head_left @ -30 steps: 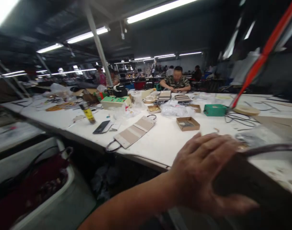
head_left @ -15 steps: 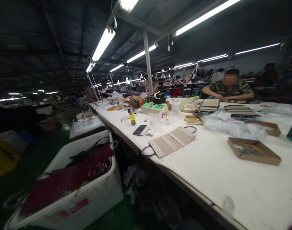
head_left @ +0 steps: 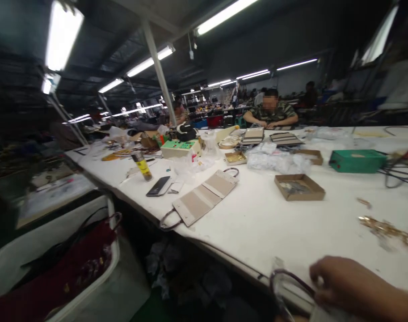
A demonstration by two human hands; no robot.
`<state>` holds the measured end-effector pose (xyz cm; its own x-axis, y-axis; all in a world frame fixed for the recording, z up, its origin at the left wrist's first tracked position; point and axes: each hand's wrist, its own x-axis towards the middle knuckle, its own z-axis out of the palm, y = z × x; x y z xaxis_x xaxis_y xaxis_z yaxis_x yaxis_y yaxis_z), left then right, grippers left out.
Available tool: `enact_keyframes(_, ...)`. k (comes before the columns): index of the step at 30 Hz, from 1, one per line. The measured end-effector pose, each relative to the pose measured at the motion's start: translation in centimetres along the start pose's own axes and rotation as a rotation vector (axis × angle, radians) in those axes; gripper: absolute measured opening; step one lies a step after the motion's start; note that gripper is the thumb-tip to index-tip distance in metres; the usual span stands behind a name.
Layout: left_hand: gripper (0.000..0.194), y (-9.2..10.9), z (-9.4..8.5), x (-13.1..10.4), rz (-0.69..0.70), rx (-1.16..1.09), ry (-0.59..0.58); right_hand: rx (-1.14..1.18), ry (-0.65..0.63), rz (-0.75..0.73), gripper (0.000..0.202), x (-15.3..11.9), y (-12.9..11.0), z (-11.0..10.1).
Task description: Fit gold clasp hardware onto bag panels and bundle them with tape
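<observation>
My right hand (head_left: 341, 284) reaches in from the lower right edge with its fingers curled, somewhat blurred. Under it shows a pale bag piece (head_left: 321, 314) with a dark loop handle (head_left: 292, 273), cut off by the bottom of the view; the fingers appear closed on it. A sliver of skin at the bottom edge may be my left hand, whose fingers are hidden. Further off on the table lies a flat, unfolded beige bag panel (head_left: 205, 197) with a handle at each end. Gold-coloured metal fittings (head_left: 386, 228) lie scattered beyond my right hand.
The white table (head_left: 257, 232) carries a cardboard tray (head_left: 299, 188), a green box (head_left: 358, 161) with cables, a phone (head_left: 159, 186), a yellow-labelled can (head_left: 142, 166) and plastic bags. A white bin (head_left: 115, 250) with dark red bags stands left. Across the table a person (head_left: 271, 112) works.
The view has swung right, so the bin has slid left and the green box and gold fittings have come into sight. My right hand and the handled bag piece have entered at lower right.
</observation>
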<state>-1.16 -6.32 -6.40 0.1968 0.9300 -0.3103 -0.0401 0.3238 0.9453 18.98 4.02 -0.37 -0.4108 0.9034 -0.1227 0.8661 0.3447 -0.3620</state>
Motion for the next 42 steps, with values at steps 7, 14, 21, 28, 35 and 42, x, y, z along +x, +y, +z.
enact_keyframes(7,0.048,-2.0,4.3,0.6,-0.247,-0.468,0.052,0.615,0.698,0.157,0.045,-4.7,-3.6,-5.7)
enact_keyframes(14,0.039,-0.3,5.3,1.0,-0.271,-0.472,0.109,1.346,1.067,0.093,0.045,-7.5,-4.8,-2.4)
enact_keyframes(21,0.035,-0.4,5.8,0.9,-0.253,-0.47,0.124,1.349,1.087,0.053,0.044,-6.4,-5.0,-0.1)
enact_keyframes(28,0.034,-0.7,5.9,0.9,-0.242,-0.458,0.099,1.153,1.005,0.0,0.047,-6.0,-5.4,0.2)
enact_keyframes(35,0.033,-0.6,5.6,0.8,-0.226,-0.399,0.07,1.001,0.817,-0.063,0.05,-4.9,-7.3,-1.9)
enact_keyframes(42,0.028,-0.5,5.7,0.7,-0.209,-0.401,0.074,0.972,0.735,-0.043,0.052,-5.3,-6.3,-0.9)
